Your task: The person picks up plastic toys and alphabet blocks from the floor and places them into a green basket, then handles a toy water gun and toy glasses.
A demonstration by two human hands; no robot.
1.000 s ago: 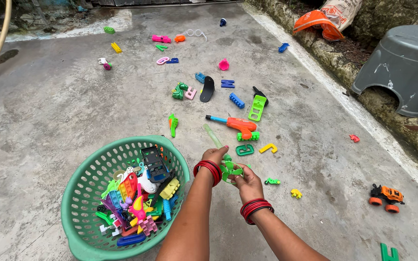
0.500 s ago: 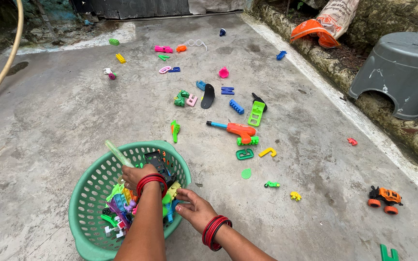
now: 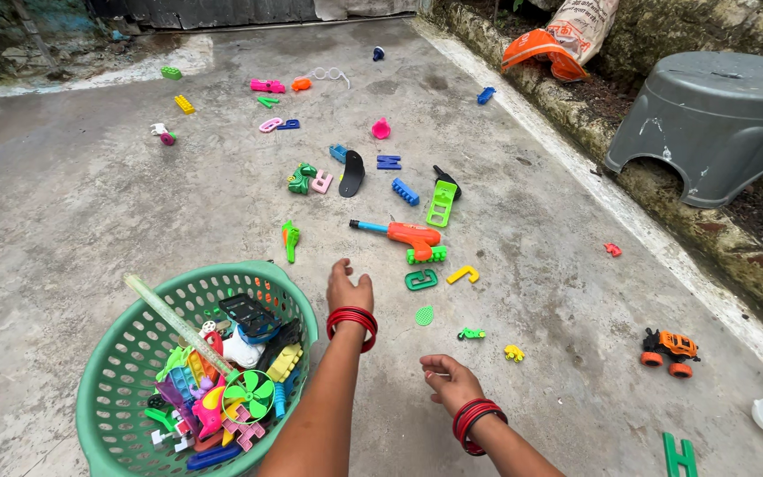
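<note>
On the concrete floor, lower left: green basket (image 3: 112, 389) roughly half full of toys, green fan toy (image 3: 248, 394) lying in it. Left hand (image 3: 349, 289) empty, fingers together, reaching toward the green letter piece (image 3: 420, 279). Right hand (image 3: 449, 378) loosely curled, holding nothing. Judgement: partly done; orange toy gun (image 3: 408, 235), orange truck (image 3: 669, 348) and many small pieces remain scattered.

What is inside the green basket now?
The green basket holds a heap of plastic toys: a green pinwheel with its pale stick on top, a dark toy car, yellow and pink pieces. Toys underneath are covered.
</note>
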